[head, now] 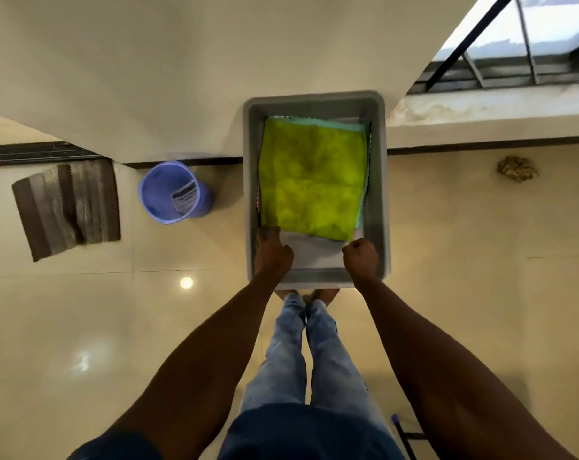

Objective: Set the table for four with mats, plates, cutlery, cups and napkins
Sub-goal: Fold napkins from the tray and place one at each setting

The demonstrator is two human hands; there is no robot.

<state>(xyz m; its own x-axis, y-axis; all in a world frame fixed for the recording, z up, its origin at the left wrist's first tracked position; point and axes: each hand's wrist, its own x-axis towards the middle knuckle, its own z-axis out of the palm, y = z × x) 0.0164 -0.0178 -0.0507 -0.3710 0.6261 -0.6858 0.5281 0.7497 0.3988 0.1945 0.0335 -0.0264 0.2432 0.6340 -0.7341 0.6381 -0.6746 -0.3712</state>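
Carrying the grey tub (314, 104) over the tiled floor (82, 327), past the striped doormat (67, 207) and the blue bucket (173, 192) at left. Left hand (273, 254) curled over the near rim beside the yellow-green mat (311, 177) lying flat on the stack inside; right hand (360, 258) fisted around the near right corner. Best kept level, both grips tight, so nothing slides.

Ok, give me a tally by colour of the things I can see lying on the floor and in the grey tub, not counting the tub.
Yellow-green: 1, the cloth on top in the grey tub
Purple-blue: 1, the bucket
Brown striped: 1, the floor mat
Tan: 1, the crumpled scrap
Total: 4. Layers under the cloth are mostly hidden, so uncounted.
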